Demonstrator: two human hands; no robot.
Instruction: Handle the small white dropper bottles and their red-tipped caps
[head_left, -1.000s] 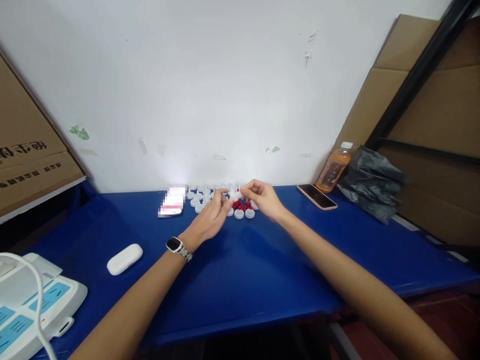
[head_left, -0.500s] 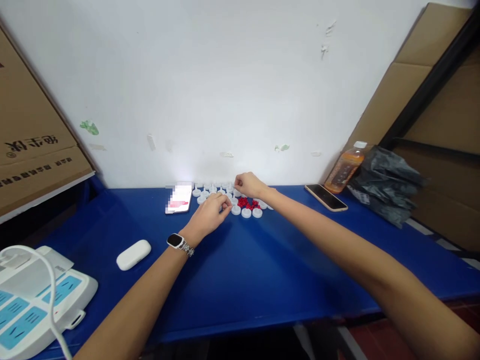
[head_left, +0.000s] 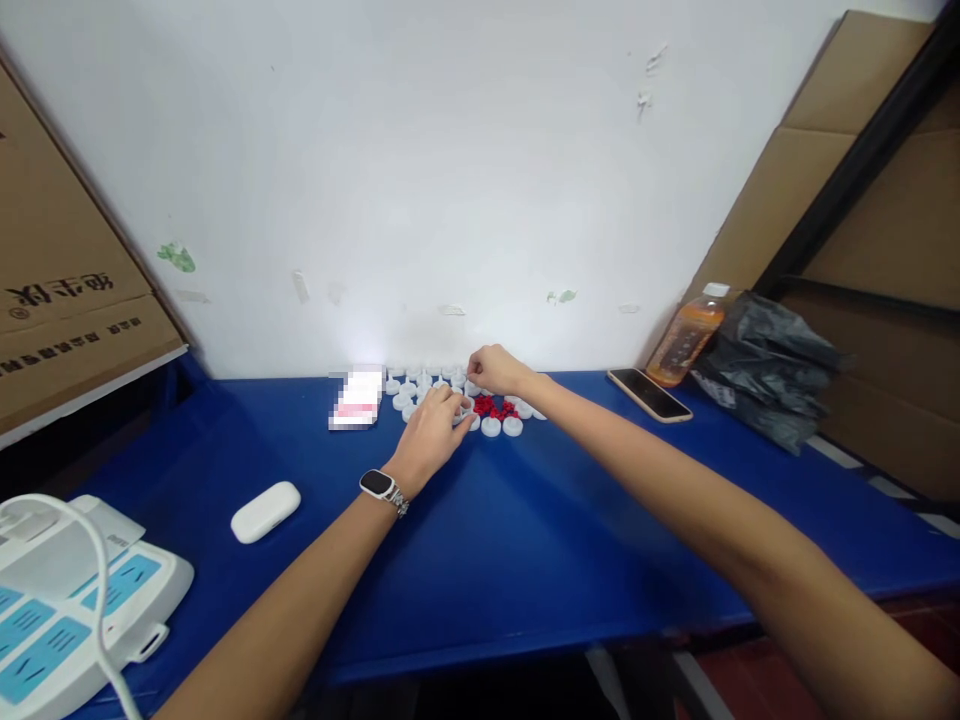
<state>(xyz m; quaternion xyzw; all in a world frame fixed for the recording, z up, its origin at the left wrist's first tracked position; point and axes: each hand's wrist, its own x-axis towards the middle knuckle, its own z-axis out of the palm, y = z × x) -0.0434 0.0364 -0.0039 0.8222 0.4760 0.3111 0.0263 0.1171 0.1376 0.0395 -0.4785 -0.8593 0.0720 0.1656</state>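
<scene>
Many small white round pieces with thin upright stems stand grouped on the blue table by the wall. A heap of small red parts lies among them, with white discs along its front. My left hand, with a watch on the wrist, has its thumb and fingers closed around one white round piece at the left of the red heap. Behind the heap, my right hand is pinched above the white pieces. Whatever lies between its fingertips is too small to make out.
A lit phone lies left of the pieces, and a white case sits nearer. At front left is a power strip with a cable. A dark phone, drink bottle and black plastic bag occupy the right.
My left hand has moved right and its thumb and fingers have come around a white round piece. The right hand stays pinched in nearly the same place.
</scene>
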